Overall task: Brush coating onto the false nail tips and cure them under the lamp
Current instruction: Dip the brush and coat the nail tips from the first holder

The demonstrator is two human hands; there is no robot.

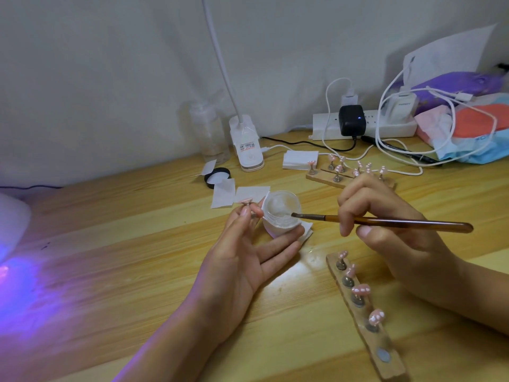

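Note:
My left hand (242, 252) pinches a small metal stand with a pink nail tip (246, 201) between thumb and forefinger, while its other fingers lie against the open white gel jar (279, 216). My right hand (385, 216) grips a brown brush (385, 222); the bristles dip into the jar. A wooden holder (366, 318) with several pink nail tips on stands lies at the front right. A second wooden holder (325, 179) with more tips sits behind my right hand. The curing lamp (11, 221) glows purple at the far left edge.
White wipes (234, 194) and a black jar lid (217, 177) lie behind the jar. A clip desk lamp (248, 144), a clear bottle (210, 133), a pad stack (300, 159), a power strip (366, 128) with cables and bags (468, 128) line the wall.

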